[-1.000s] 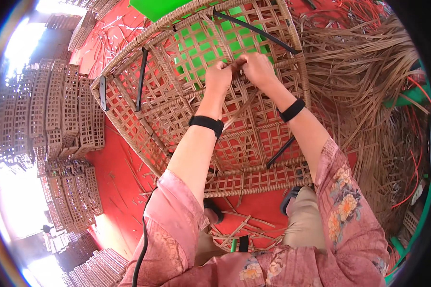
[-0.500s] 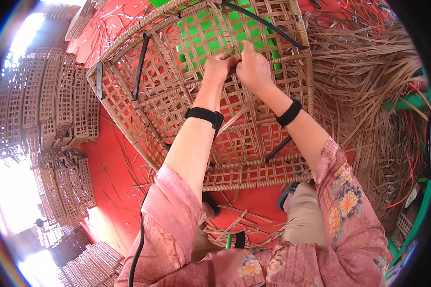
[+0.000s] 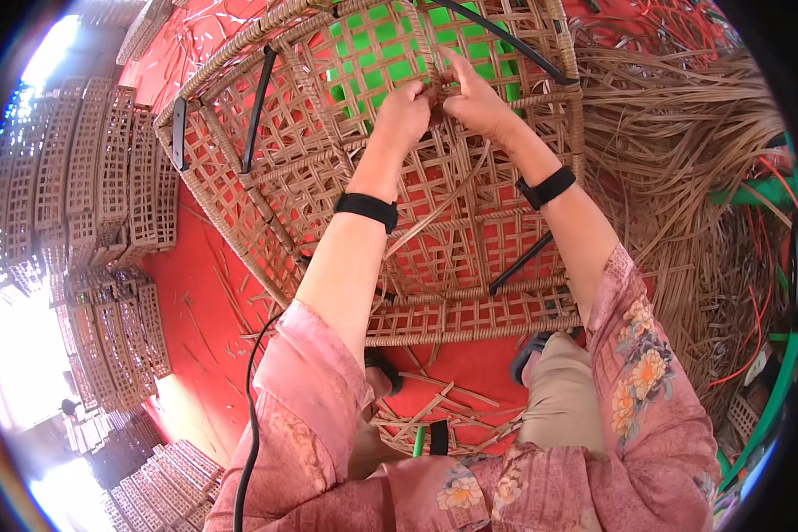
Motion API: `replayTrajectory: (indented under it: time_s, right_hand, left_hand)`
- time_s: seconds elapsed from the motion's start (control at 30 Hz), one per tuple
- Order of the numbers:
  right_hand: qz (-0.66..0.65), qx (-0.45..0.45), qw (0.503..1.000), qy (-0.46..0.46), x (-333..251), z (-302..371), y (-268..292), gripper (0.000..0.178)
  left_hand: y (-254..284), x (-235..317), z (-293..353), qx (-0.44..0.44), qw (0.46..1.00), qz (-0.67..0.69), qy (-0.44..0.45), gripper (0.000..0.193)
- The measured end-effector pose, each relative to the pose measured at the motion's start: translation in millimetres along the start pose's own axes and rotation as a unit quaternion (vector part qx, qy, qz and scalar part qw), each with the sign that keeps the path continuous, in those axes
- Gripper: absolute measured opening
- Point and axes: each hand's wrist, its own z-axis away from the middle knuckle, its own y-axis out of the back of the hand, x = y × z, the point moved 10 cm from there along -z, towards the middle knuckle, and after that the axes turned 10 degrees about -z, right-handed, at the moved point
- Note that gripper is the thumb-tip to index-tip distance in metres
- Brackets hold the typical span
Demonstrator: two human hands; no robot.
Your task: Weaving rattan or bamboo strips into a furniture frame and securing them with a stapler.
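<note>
A large woven basket frame (image 3: 301, 208), made of brown wicker strips in an open lattice, lies before me, with dark bars across its corners. Both my hands meet over its far middle part, at the foot of a wrapped rib (image 3: 421, 40). My left hand (image 3: 403, 117) is closed in a pinch on a brown wicker strip at this joint. Beside it, my right hand (image 3: 477, 99) has its lower fingers curled against the same spot, one digit pointing up and away. The exact grip is partly hidden by the fingers. A loose pale strip (image 3: 426, 217) slants across the lattice below my hands.
Under the frame's far part is a bright green surface (image 3: 372, 53). Long loose wicker strips (image 3: 674, 151) heap up at the right. Stacked woven panels (image 3: 62, 177) stand at the left. Offcuts (image 3: 443, 403) litter the red floor (image 3: 199, 328) near my feet.
My hands stay at the same joint. The right wrist has swung outward to the right, and its raised digit now tilts left. The frame has shifted slightly in view.
</note>
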Motion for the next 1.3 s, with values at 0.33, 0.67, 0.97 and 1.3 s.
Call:
replayTrajectory:
  time_s: [0.33, 0.67, 0.97, 1.3]
  right_hand:
    - [-0.100, -0.051, 0.991, -0.078, -9, 7, -5, 0.076]
    - [0.250, -0.011, 0.968, -0.021, -11, -6, -6, 0.060]
    - [0.208, 0.007, 0.977, -0.057, -32, 7, 21, 0.041]
    - [0.156, 0.014, 0.987, 0.045, -55, 26, 18, 0.029]
  left_hand:
    - [1, 12, 15, -0.001, 0.938, -0.338, -0.083, 0.036]
    - [-2, 44, 20, 0.007, 0.830, -0.552, -0.078, 0.028]
    - [0, 64, 60, -0.107, 0.860, -0.439, -0.235, 0.029]
    - [-18, 202, 348, -0.526, 0.783, -0.267, -0.198, 0.014]
